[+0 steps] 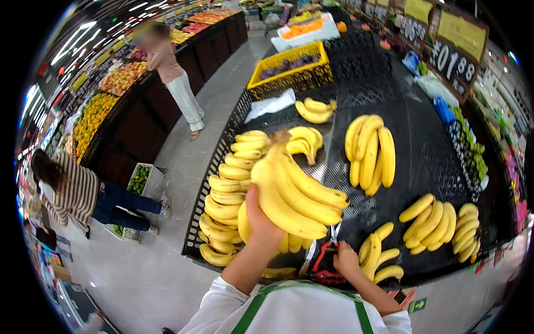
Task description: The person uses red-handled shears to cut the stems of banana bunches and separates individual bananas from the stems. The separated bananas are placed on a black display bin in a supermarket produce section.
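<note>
My left hand (pixel 263 221) holds up a large bunch of yellow bananas (pixel 292 188), its brown stem end pointing away from me and the fruit tips to the right. Lower right of that bunch, my right hand (pixel 346 259) is closed on red-handled scissors (pixel 323 256), whose metal blades point away from me. A knife-like tool with a light blade (pixel 309 252) lies just left of the scissors. Stacked banana bunches (pixel 223 196) fill the left side of the black display stand (pixel 417 167). Separate bunches lie farther right, one (pixel 371 152) beyond my right hand and another (pixel 377 254) beside it.
A yellow crate (pixel 292 83) of dark purple fruit and a white box (pixel 308 31) of orange fruit stand at the far end. Packed green produce (pixel 467 142) lines the right edge. Across the aisle at left are two people (pixel 177 79), fruit shelves and a basket of green fruit (pixel 139 179).
</note>
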Tool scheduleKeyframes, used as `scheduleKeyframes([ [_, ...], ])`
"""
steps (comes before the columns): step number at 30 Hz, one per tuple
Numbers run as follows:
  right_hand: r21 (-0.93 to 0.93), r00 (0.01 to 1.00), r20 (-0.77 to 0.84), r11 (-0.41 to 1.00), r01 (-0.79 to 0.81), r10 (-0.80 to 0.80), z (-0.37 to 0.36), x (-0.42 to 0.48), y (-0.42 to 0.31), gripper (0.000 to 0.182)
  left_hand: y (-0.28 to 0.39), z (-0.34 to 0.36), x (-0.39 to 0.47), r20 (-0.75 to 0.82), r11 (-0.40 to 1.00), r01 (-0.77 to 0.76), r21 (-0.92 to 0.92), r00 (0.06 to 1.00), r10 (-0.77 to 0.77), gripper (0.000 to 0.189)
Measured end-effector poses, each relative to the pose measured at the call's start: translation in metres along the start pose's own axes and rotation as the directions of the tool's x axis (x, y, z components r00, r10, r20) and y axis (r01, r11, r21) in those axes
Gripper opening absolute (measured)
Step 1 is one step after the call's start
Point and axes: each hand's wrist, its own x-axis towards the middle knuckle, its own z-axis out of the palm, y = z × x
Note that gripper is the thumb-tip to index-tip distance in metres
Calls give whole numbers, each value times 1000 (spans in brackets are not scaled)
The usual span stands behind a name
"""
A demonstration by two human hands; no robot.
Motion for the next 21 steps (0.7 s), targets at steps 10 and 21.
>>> scheduleKeyframes([
  [10, 928, 914, 373, -47, -370, 159, -91, -47, 16, 19, 8, -5, 9, 352, 874, 356, -329, 906, -237, 90],
  [21, 824, 782, 515, -50, -565, -351, -103, -35, 0, 33, 14, -11, 11, 446, 863, 372, -343, 873, -199, 96],
])
